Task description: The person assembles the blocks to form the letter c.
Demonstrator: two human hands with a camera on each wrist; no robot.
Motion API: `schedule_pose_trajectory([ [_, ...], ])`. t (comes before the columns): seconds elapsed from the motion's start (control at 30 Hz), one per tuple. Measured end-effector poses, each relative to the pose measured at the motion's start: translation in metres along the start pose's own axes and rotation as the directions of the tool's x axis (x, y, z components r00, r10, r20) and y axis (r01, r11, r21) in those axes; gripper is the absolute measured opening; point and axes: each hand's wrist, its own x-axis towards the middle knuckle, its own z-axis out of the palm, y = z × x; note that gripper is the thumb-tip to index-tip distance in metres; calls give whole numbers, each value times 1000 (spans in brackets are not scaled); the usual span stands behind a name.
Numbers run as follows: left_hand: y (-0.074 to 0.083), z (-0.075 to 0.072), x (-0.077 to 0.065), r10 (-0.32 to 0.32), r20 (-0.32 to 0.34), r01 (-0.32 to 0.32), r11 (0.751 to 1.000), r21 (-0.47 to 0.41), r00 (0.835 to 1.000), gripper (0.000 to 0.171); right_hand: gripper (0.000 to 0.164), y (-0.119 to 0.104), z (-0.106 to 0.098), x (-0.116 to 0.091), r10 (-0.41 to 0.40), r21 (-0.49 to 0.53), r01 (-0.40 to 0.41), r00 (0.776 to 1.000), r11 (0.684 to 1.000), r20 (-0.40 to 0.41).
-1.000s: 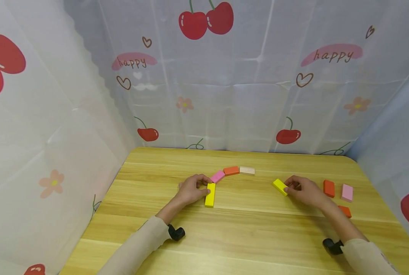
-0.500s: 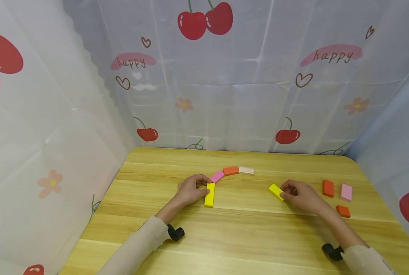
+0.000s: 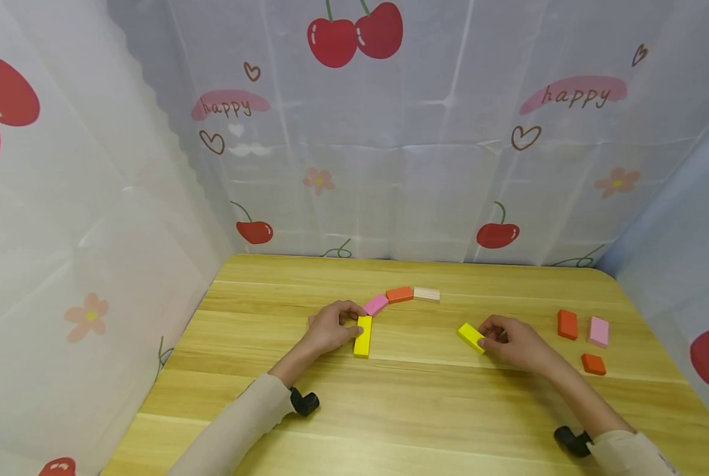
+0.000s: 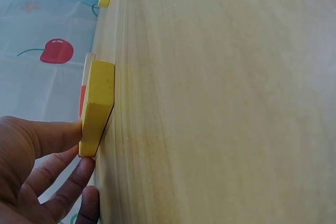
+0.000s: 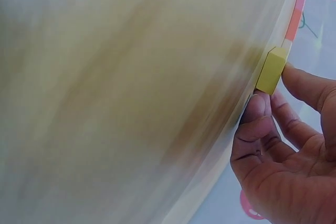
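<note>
My left hand (image 3: 329, 327) is at a yellow block (image 3: 363, 337) lying flat on the table, its thumb on the block's side and its forefinger at the far end. In the left wrist view, the thumb and fingers pinch one end of this yellow block (image 4: 100, 98). My right hand (image 3: 518, 340) pinches a second yellow block (image 3: 471, 338), slanted, between thumb and fingers; its end face shows in the right wrist view, the thumb (image 5: 304, 85) against it. From the left block's far end curve a pink block (image 3: 376, 305), an orange block (image 3: 399, 295) and a plain wooden block (image 3: 427, 295).
To the right of my right hand lie an orange block (image 3: 567, 324), a pink block (image 3: 598, 331) and a smaller-looking orange block (image 3: 594, 364). A pale piece (image 3: 311, 320) peeks out behind the left hand. A cherry-printed curtain (image 3: 366, 165) stands along the table's back edge.
My right hand has moved left and slightly nearer with its yellow block, away from the blocks at the right. The left hand and its yellow block have stayed in place.
</note>
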Motion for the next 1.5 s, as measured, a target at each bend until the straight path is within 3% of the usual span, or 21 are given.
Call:
schedule_pose_trajectory([
  [1.5,1,-2,-2,8,0,-8,1000,2,1000,22,16,-42,31,-6,-121,99,108,982,989,143],
])
